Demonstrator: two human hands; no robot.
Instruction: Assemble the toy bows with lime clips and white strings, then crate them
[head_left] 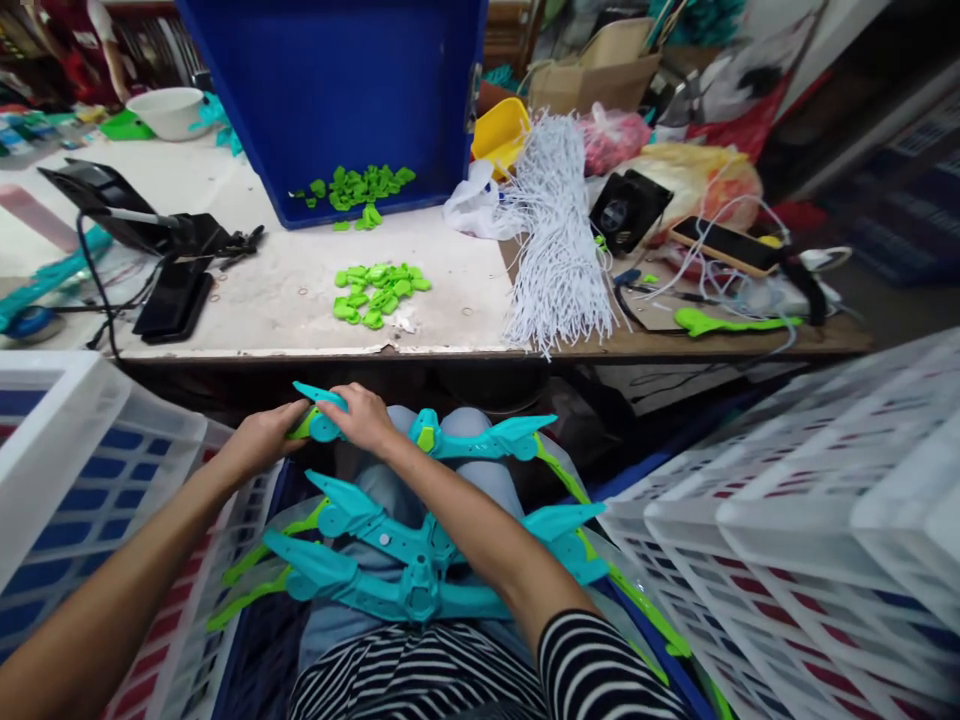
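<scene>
My left grip point(262, 438) is closed around a green strip point(304, 426) and my right grip point(361, 415) around the end of a teal frame point(487, 443), laid across the lap point(487, 474), probably for steadiness. Green clips point(382, 290) lie ahead, presumably for easy reach, on a worn white counter point(277, 310); white baskets point(82, 390) flank the lap in this cluttered room.

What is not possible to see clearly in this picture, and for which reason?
In the head view:
Upper turquoise frame: partly hidden by right hand.
Its left lime arm: partly hidden by left hand.
Middle turquoise frame: partly behind right forearm.
White crates: cut off by right edge.
Background person: blurred, cut off by top edge.
</scene>
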